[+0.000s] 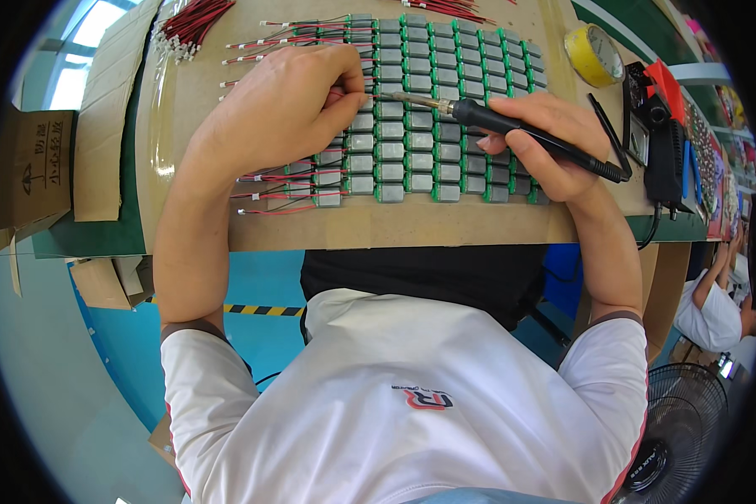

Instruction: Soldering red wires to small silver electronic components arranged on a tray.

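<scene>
My right hand (559, 139) is closed around the black handle of a soldering iron (500, 122), its metal tip pointing left. My left hand (281, 105) pinches a thin red wire (336, 91) between thumb and forefinger, close to that tip. Beneath both hands lie rows of small grey blocks with green edges (418, 105), set out in a slanted grid. Red and black leads with white plugs (265, 197) run from the leftmost blocks, above and below my left hand. My left hand hides some blocks and leads in the middle of that side.
A bundle of red wires (195, 25) lies at the far left, with more red wires (454, 8) at the far edge. Yellow tape (594, 55) sits far right, near a black soldering station (665, 160). Cardboard boxes (29, 172) stand left; a fan (680, 420) is lower right.
</scene>
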{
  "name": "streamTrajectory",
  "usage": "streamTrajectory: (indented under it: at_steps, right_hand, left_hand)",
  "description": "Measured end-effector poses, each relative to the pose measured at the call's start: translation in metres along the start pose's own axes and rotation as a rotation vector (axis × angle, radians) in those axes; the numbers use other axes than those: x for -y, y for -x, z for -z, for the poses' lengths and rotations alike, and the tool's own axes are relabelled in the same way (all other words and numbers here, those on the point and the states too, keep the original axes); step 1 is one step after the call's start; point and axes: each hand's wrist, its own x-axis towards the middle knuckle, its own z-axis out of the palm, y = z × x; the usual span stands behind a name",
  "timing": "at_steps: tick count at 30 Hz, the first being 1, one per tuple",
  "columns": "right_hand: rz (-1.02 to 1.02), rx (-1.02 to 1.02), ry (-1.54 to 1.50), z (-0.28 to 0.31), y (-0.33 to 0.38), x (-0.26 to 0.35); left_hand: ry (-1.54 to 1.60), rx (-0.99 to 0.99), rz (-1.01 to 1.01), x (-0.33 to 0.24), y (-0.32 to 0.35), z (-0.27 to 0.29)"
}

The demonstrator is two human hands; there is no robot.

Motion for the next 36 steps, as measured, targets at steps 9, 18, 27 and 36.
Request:
streamTrajectory:
  at_steps: [9,18,27,36]
  right_hand:
    - [0.008,0.021,0.013,0.0002,-0.0003,0.0003]
    - [-0.012,0.027,0.012,-0.0004,-0.0015,0.0025]
    - [-0.002,0.021,0.007,-0.0002,-0.0008,0.0013]
    - [0.006,0.024,0.02,0.0,-0.0006,0.0009]
  left_hand:
    - [-0.009,0.0,0.01,-0.001,-0.0012,-0.0005]
    - [-0.021,-0.004,-0.007,0.0003,-0.0009,-0.0012]
    - [-0.03,0.001,0.005,-0.0004,-0.0014,-0.0016]
    - [-0.037,-0.007,-0.01,0.0005,-0.0019,-0.0026]
